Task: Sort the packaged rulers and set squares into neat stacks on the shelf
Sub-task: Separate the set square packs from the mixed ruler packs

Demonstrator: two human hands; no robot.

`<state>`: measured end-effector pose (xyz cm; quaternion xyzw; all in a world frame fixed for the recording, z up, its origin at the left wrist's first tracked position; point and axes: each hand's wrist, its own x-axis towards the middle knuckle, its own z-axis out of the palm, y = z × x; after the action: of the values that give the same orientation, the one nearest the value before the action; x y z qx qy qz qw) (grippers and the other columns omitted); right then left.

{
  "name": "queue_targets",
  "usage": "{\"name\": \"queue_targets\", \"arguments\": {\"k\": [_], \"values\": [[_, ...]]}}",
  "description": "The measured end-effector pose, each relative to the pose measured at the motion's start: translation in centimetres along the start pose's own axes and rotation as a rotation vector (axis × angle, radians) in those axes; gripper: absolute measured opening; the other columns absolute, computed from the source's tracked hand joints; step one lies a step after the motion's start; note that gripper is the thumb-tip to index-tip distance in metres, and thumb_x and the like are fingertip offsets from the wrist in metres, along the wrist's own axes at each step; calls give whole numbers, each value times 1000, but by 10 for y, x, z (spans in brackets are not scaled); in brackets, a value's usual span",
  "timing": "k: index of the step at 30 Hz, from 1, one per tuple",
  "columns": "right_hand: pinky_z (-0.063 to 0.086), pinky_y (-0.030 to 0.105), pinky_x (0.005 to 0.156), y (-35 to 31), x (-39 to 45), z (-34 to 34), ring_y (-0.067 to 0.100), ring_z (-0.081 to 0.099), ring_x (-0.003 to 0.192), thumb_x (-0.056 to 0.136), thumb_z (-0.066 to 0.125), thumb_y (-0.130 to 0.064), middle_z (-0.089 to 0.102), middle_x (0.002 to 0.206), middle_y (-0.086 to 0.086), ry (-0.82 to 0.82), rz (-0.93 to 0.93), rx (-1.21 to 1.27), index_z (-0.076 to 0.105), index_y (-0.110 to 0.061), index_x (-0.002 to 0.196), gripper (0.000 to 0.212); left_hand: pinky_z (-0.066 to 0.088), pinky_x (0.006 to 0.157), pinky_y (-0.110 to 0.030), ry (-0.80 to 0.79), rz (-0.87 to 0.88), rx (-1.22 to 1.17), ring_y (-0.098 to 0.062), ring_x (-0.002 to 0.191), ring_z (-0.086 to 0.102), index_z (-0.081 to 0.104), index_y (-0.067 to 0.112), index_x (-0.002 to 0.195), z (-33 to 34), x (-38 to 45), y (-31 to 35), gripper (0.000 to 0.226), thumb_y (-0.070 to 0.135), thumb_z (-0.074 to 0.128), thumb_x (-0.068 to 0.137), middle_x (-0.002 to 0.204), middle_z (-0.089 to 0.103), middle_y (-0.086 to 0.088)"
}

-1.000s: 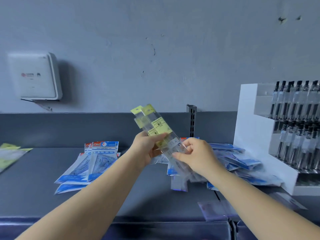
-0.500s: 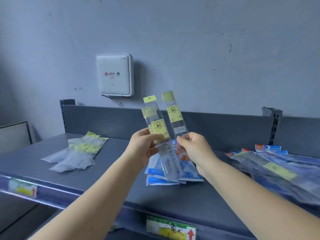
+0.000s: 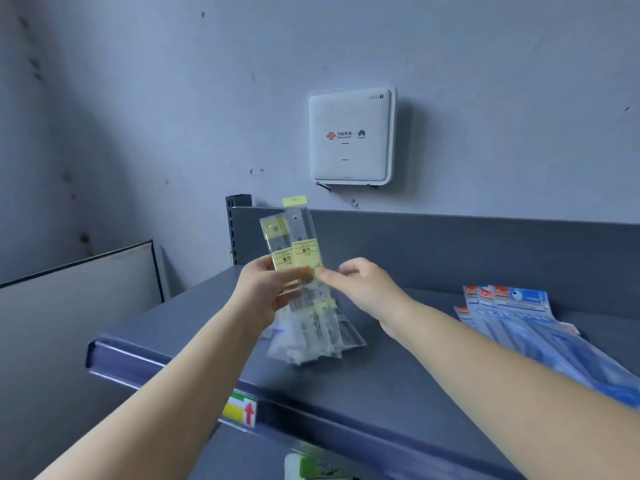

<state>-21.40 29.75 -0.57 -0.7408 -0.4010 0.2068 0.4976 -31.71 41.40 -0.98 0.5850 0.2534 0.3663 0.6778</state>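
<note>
My left hand [image 3: 268, 289] grips two clear ruler packs [image 3: 294, 244] with yellow labels and holds them upright, side by side, above the grey shelf [image 3: 398, 375]. Just right of them is my right hand [image 3: 363, 289]; its blurred fingertips reach the packs' right edge, fingers loose. Under the held packs a small pile of clear ruler packs [image 3: 311, 341] lies on the shelf, partly hidden by my left hand. A fanned stack of blue set square packs [image 3: 519, 317] lies at the right.
A white box [image 3: 351, 135] hangs on the wall above the shelf's back panel [image 3: 485, 251]. A price tag [image 3: 242, 410] with a red arrow sits on the shelf's front edge. A pale board [image 3: 79, 289] stands to the left, beyond the shelf's end.
The view has swung left along the shelf. The pack my right hand held now sits with the other in my left hand. Both packs now hang over the clear pile.
</note>
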Motion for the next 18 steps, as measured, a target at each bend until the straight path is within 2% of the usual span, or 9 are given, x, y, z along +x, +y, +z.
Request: {"name": "queue_targets", "arguments": {"k": [1, 3, 6, 9, 11, 13, 15, 16, 18], "values": [[41, 26, 83, -2, 5, 10, 15, 56, 95, 78, 69, -46, 61, 104, 3, -24, -24, -17, 60, -10, 106, 46, 57, 62, -26, -10, 3, 8, -15, 58, 69, 66, 6, 85, -5, 6, 0, 15, -4, 70, 76, 71, 73, -5], [39, 23, 63, -3, 14, 26, 10, 49, 63, 80, 72, -30, 57, 70, 2, -40, -33, -48, 59, -8, 73, 26, 58, 56, -24, -22, -7, -12, -15, 57, 69, 65, 4, 85, -15, 17, 0, 13, -4, 70, 76, 74, 72, -8], [33, 22, 54, -5, 27, 35, 10, 40, 51, 84, 68, -21, 49, 60, 3, 94, -4, -44, 53, -9, 61, 30, 58, 53, -27, -10, -33, -41, -17, 57, 70, 63, 0, 86, -35, 34, 4, 2, 1, 64, 84, 76, 70, -12], [38, 25, 64, -7, 35, 32, 16, 50, 67, 82, 69, -31, 53, 73, 6, 71, 54, -145, 55, -10, 63, 32, 57, 48, -27, 46, -30, -37, -17, 53, 69, 61, -1, 86, -57, 49, 9, 3, 0, 60, 87, 73, 69, -11], [44, 30, 84, -7, 40, 34, 22, 57, 100, 82, 68, -39, 59, 104, 8, 45, 78, -318, 64, -6, 97, 37, 56, 48, -26, 41, -26, -20, -16, 51, 68, 61, 0, 85, -67, 55, 10, 2, 1, 61, 87, 72, 69, -10], [42, 32, 96, -7, 42, 36, 26, 52, 118, 83, 67, -38, 54, 129, 11, 70, 80, -408, 55, 1, 122, 56, 54, 45, -23, 8, -40, -2, -16, 49, 67, 60, 2, 82, -67, 58, 10, 5, 2, 64, 85, 65, 69, -8], [42, 36, 100, -5, 44, 39, 27, 53, 119, 84, 67, -32, 55, 131, 14, 63, 77, -423, 57, 4, 121, 53, 51, 42, -19, -18, -58, 37, -16, 49, 67, 59, 4, 82, -60, 59, 6, 8, 4, 67, 83, 64, 68, -9], [42, 36, 101, -4, 45, 40, 27, 53, 118, 83, 67, -30, 57, 130, 14, 58, 71, -426, 59, 4, 119, 50, 53, 46, -20, -21, -61, 79, -18, 56, 68, 59, 3, 89, -56, 60, 4, 12, 6, 69, 82, 73, 67, -11], [43, 32, 97, -2, 46, 40, 23, 54, 114, 82, 68, -26, 58, 124, 7, 69, 53, -446, 62, -3, 117, 42, 56, 65, -29, 6, -24, 269, -23, 83, 67, 54, 4, 117, -52, 67, -1, 42, 12, 72, 81, 99, 64, -13]]}}
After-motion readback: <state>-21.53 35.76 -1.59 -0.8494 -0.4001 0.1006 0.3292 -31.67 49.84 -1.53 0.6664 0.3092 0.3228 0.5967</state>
